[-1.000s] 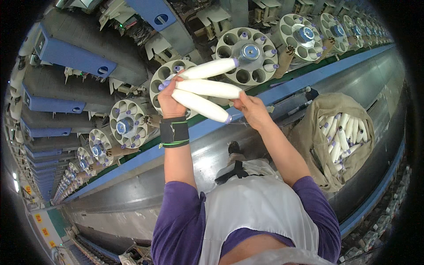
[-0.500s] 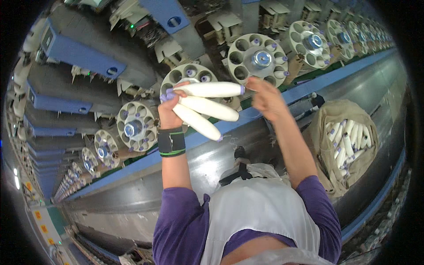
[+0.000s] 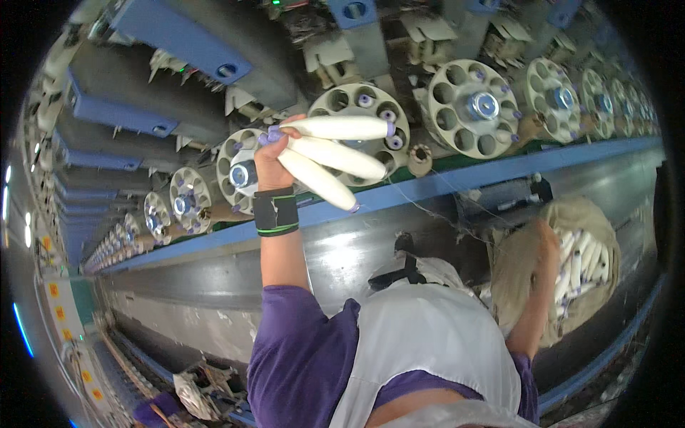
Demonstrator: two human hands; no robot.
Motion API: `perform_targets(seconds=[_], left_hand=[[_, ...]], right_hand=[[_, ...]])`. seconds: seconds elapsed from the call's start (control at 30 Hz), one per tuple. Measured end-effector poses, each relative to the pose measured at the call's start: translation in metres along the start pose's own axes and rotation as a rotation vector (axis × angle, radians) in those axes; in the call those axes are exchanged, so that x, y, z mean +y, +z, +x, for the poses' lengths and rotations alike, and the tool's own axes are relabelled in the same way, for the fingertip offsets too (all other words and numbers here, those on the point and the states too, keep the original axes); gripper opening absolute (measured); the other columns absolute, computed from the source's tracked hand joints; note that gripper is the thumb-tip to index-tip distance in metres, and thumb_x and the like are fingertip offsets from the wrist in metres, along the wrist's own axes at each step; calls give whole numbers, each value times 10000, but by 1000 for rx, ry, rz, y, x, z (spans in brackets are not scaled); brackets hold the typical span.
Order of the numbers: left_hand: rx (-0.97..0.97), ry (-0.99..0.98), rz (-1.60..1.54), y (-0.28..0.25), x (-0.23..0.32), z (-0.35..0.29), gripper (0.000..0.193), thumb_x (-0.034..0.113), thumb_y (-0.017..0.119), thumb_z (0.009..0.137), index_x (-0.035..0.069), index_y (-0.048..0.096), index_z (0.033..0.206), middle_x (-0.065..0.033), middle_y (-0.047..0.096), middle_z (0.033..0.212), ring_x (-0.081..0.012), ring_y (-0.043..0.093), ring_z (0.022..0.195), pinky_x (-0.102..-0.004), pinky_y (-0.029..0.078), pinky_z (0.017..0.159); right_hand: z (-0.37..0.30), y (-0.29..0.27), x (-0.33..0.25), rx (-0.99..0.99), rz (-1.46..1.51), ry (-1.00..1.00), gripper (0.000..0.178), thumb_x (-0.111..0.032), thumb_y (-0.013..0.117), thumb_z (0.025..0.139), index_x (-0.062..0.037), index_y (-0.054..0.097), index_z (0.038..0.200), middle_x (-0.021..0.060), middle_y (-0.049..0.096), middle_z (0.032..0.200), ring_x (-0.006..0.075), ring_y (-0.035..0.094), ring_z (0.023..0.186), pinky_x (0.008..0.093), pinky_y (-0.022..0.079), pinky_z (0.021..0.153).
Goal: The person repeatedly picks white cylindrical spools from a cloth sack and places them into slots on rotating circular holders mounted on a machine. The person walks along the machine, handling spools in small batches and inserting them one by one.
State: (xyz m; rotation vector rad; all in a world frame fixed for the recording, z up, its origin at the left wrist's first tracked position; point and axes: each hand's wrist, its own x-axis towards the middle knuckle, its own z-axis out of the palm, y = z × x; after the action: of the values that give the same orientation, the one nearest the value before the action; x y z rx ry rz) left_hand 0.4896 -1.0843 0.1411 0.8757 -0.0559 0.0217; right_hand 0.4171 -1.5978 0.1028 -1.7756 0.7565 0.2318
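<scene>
My left hand [image 3: 272, 165], with a black band on its wrist, is closed round the purple ends of three white yarn bobbins [image 3: 339, 158]. They fan out to the right, in front of a round bobbin magazine [image 3: 335, 98] that has purple-tipped tubes in some of its holes. My right hand [image 3: 546, 246] is at the left side of an open beige sack [image 3: 512, 292], which contains several white bobbins [image 3: 586, 255]. Motion smears its fingers, so whether it holds anything is unclear. Thin loose threads [image 3: 435, 214] trail from near the held bobbins toward the right hand.
More round magazines [image 3: 457, 75] with blue hubs line the machine on both sides. A blue rail [image 3: 457, 176] runs along their front. Blue-and-grey machine arms [image 3: 178, 44] stand behind them. A small upright tube [image 3: 419, 160] sits beside the nearest magazine.
My right hand has moved from beside the bobbin tips, right and down to the sack. My left hand still grips the three bobbins. The whole view has shifted along the machine.
</scene>
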Motion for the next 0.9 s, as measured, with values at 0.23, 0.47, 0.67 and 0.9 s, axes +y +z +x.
perform_targets(seconds=[0.23,0.47,0.67,0.9], left_hand=[[-116,-67,-176,38,-71,44,246,197,624,703,-19,604,820,-177,447,1202,-329,433,1098,-438,350,944],[-48,-31,-80,6,-19,34,226,180,601,713,-27,587,804,-167,435,1213,-314,445,1079,-427,357,938],[-102,-80,52,-20,20,20,208,151,594,688,-30,578,790,-151,448,1175,-300,480,1022,-399,381,906],[-250,-213,19,14,-21,41,230,155,586,661,-41,576,781,-170,442,1174,-313,494,990,-404,406,875]], right_hand=[[-27,207,-9,-1295,627,40,384,-157,494,858,13,385,1186,90,599,798,31,316,400,176,259,365],[23,-20,99,-353,523,-77,136,-204,535,825,-71,554,842,-34,460,638,40,403,485,178,305,395],[34,-201,141,699,639,-92,357,-283,542,815,0,547,1034,94,575,934,223,546,826,316,441,681],[31,101,-73,-542,163,-697,408,-166,424,823,-65,421,1218,92,544,1093,136,506,713,245,410,614]])
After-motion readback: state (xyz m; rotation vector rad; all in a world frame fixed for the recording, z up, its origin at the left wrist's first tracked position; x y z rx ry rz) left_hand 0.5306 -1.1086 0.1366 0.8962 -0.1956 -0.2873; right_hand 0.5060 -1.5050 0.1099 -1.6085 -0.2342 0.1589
